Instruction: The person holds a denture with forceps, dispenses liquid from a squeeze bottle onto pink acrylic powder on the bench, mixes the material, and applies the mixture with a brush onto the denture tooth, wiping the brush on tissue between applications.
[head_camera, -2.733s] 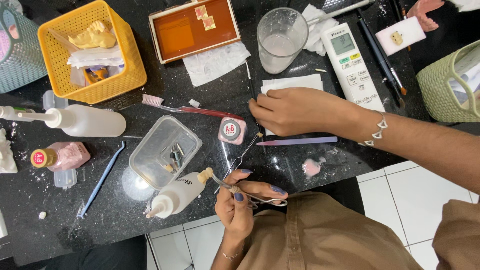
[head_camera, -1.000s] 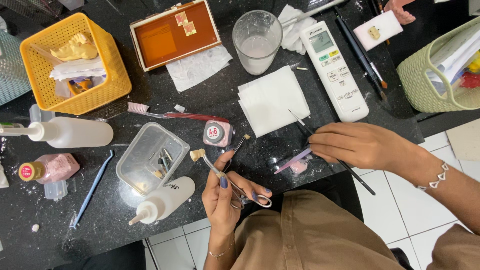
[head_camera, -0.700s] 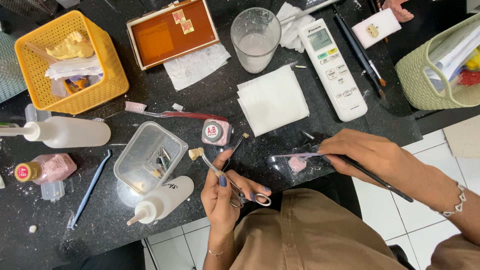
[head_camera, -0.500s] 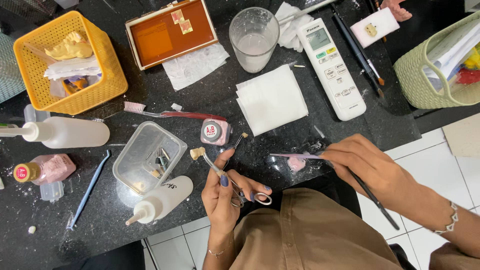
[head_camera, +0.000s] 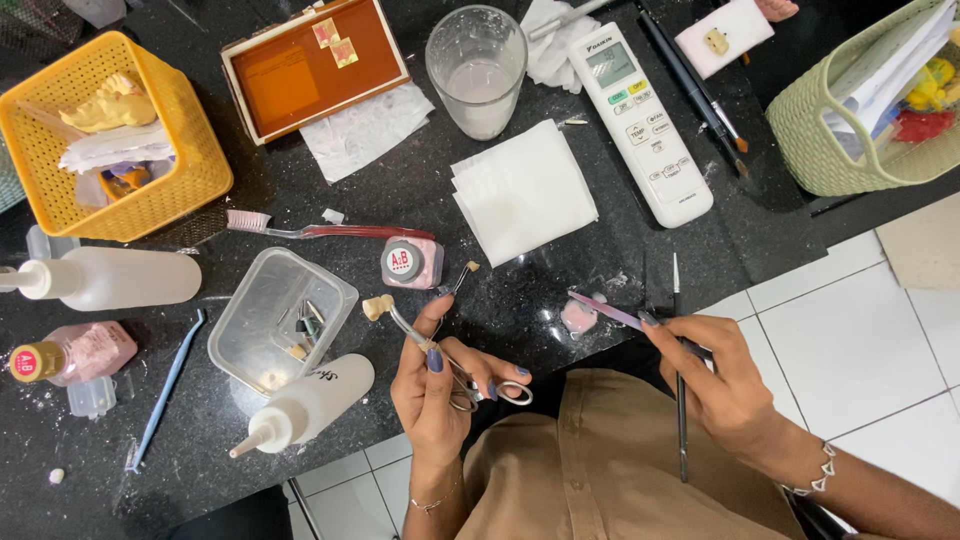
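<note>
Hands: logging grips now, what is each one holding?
Left hand: closed on forceps gripping a small tooth-like piece.
Right hand: holding a thin brush.

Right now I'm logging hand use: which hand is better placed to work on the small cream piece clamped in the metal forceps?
Right. The right hand holds a thin dark brush and is free to move; the left hand is occupied holding the metal forceps with the small cream piece.

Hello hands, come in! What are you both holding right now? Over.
Left hand grips scissor-handled forceps clamping a small tooth piece. Right hand holds a thin brush. Nothing between them.
</note>
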